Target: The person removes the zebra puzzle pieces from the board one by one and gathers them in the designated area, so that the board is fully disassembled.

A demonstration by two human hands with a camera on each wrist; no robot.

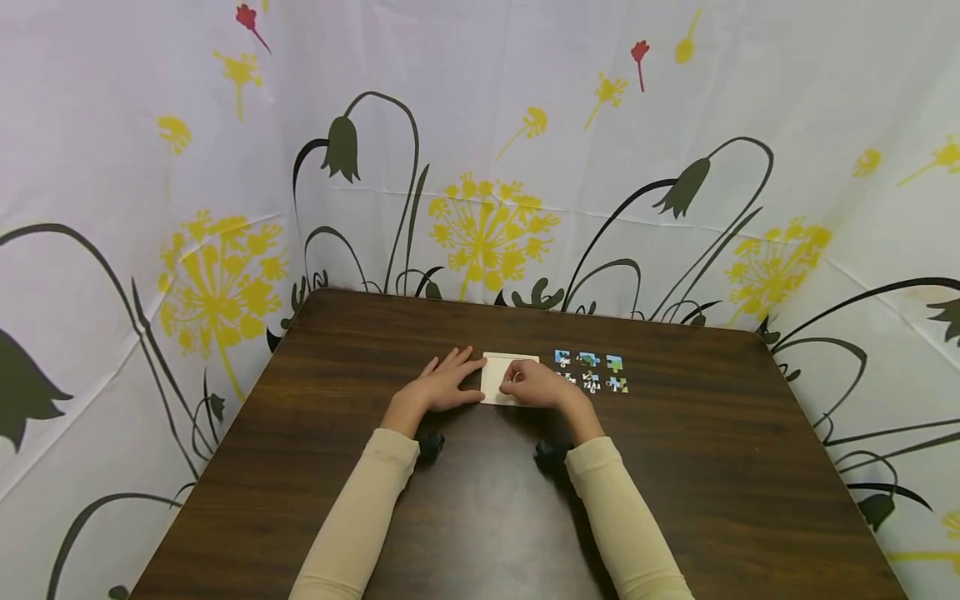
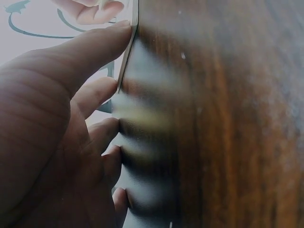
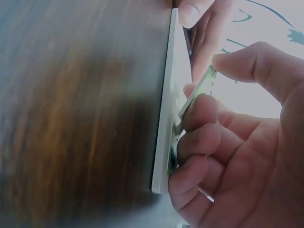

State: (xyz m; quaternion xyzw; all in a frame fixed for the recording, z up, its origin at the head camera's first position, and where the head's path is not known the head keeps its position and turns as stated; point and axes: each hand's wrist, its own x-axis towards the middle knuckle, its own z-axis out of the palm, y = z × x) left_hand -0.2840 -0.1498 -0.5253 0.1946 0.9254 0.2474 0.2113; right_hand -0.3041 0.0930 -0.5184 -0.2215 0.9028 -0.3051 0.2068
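A small cream puzzle board point(image 1: 491, 379) with a raised rim lies flat on the table. My left hand point(image 1: 442, 388) is at its left side, fingers spread, with thumb tip and index fingertip against the edge; the left wrist view shows the thumb point(image 2: 102, 45) at that edge. Over the right part of the board, my right hand point(image 1: 542, 385) pinches a jigsaw piece point(image 3: 202, 88) between thumb and index finger. That piece is tilted, its lower end close to the board's surface, and the other fingers curl by the rim. Part of the board is hidden under the right hand.
Right of the board, several loose jigsaw pieces point(image 1: 590, 360) lie in two rows, blue, green and yellow; the right hand partly covers the nearest. A dark wooden table point(image 1: 487, 517) holds everything. Behind it hangs a white flowered curtain point(image 1: 480, 108).
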